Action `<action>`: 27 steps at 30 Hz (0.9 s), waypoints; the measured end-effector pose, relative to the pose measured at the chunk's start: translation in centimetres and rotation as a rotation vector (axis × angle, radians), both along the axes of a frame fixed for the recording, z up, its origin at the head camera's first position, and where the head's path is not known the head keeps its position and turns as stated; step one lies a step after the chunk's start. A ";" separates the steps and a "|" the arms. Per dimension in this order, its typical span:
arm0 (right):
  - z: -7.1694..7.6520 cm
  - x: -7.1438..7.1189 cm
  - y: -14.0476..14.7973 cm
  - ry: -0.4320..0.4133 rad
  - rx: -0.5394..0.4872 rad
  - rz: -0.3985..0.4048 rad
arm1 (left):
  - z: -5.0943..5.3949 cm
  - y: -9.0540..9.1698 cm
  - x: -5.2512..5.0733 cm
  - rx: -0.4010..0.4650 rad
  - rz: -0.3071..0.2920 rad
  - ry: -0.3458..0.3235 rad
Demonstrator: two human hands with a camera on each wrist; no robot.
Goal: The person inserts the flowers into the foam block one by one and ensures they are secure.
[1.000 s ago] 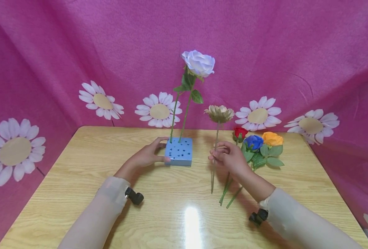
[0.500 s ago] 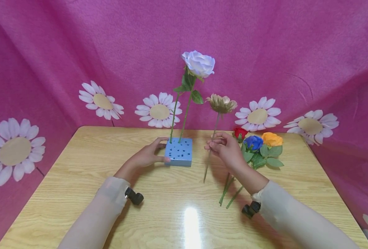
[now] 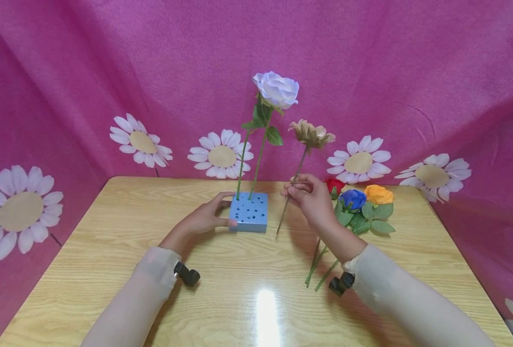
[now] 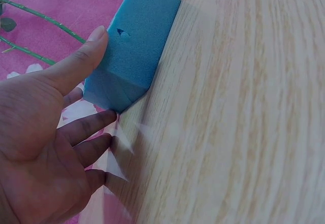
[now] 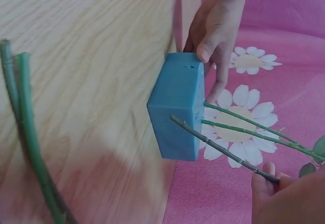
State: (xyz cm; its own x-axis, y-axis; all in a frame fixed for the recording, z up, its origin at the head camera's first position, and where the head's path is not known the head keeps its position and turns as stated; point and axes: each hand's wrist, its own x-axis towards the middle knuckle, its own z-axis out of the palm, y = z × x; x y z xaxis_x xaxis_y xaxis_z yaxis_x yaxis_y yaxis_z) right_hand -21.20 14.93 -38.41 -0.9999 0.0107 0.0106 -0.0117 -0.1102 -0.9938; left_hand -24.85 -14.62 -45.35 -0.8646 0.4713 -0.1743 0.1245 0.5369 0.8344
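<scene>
A blue foam block (image 3: 256, 226) with several holes sits on the table, a white rose (image 3: 277, 89) and two green stems rising from it. My left hand (image 3: 200, 219) holds its left side; in the left wrist view the thumb presses one face of the block (image 4: 139, 41) and a finger reaches behind. My right hand (image 3: 319, 207) pinches the thin stem of a beige flower (image 3: 312, 135), right of the block. That stem tilts, its lower end towards the block and above the table. In the right wrist view the stem (image 5: 223, 150) crosses in front of the block (image 5: 175, 87).
Right of my right hand, a red flower (image 3: 335, 185), a blue flower (image 3: 353, 198) and an orange flower (image 3: 379, 193) lie on the table (image 3: 221, 299), their stems pointing towards me under my right arm. A pink curtain (image 3: 187, 58) with printed daisies hangs behind.
My right hand has moved up and left with the beige flower, whose stem now slants with its lower end nearer the block. The left hand and block have stayed in place.
</scene>
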 end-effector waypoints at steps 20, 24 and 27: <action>0.8 -2.4 -2.0 0.075 -0.121 -0.092 | 0.0 -0.1 0.1 -0.005 0.001 0.002; 0.8 -3.1 -2.5 0.098 -0.150 -0.097 | 0.0 -0.1 0.1 -0.003 0.002 -0.003; 0.8 -3.4 -2.8 0.116 -0.168 -0.108 | 0.0 -0.1 0.1 -0.003 0.004 -0.007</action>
